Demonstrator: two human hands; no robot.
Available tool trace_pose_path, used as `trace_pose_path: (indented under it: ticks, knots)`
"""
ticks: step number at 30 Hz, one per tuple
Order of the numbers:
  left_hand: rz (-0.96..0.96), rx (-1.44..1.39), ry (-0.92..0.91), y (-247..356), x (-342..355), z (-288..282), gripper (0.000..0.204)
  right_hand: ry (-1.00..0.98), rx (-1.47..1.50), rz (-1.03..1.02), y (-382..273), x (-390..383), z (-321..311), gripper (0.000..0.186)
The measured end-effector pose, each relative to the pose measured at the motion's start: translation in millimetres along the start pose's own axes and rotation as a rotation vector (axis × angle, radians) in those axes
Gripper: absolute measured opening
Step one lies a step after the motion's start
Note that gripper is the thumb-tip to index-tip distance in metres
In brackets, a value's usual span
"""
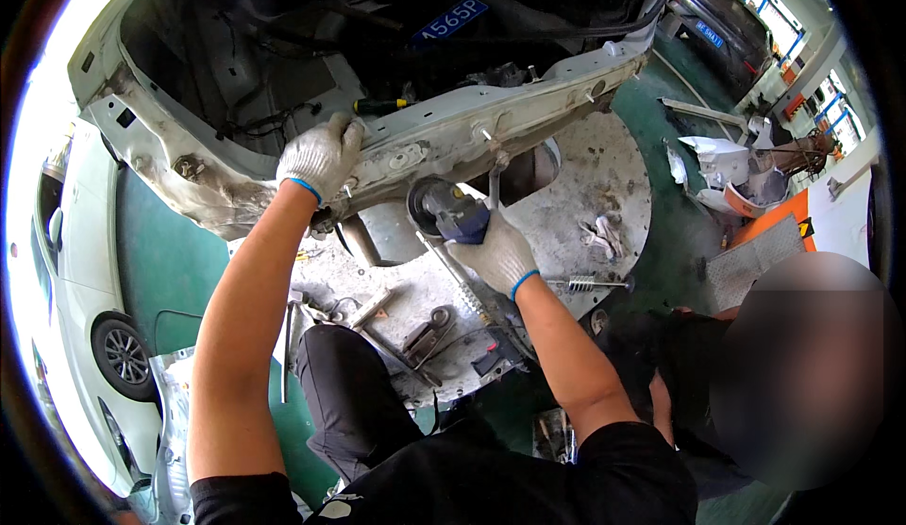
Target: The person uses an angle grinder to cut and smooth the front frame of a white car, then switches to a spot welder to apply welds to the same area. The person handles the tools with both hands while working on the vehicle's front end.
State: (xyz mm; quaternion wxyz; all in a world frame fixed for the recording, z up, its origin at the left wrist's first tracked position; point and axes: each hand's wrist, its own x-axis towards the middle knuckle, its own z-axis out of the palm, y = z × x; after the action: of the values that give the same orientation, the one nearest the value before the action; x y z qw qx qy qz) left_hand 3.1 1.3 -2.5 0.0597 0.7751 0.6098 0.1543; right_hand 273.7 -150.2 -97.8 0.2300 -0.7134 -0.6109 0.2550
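- Green floor (156,261) flanks the stained car panel (415,152).
- Left hand (323,157), arm outstretched, rests on it; clenched or loose, cannot tell.
- Right hand (500,253), elbow bent, grasps the dark, round-headed grinder (458,216) at the panel's near side.

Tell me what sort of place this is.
Most likely a car body repair shop: a stripped car body, a grinder-like power tool in the gloved right hand, and a white car parked at the left.

Round white platform (618,174), scuffed, dark-stained (green floor (160,242) around it), pale bar (372,309), metal clamp-like tool (427,334) and black-and-red piece (490,361) on near side, spring-coiled tool (587,283) by right edge, crumpled pale cloth (604,236) farther back
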Motion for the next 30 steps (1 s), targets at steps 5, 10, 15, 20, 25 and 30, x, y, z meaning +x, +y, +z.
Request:
trace_pose_path:
  ticks: [5, 10, 15, 20, 25, 30]
  knots:
    - [-0.002, 0.027, 0.015, -2, 1, -1, 0.055, -0.046, 0.101, 0.094, 32, -23, 51, 0.072]
    - [-0.016, 0.0, -0.052, -5, 3, -1, 0.053, 0.105, 0.432, 0.067, 13, -22, 64, 0.068]
    - [0.212, 0.147, -0.017, -22, 7, 5, 0.045, 0.166, 0.544, 0.099, -2, -2, 73, 0.076]
    - [0.246, 0.108, 0.044, -22, 5, 7, 0.036, 0.162, 0.577, -0.09, -3, -11, 112, 0.075]
    - [0.232, 0.036, 0.12, -33, 5, 7, 0.044, 0.234, 0.44, -0.025, -17, -30, 127, 0.068]
    - [0.277, -0.458, 0.766, -11, -42, 0, 0.025, 0.374, 0.285, -0.067, -22, -9, 121, 0.071]
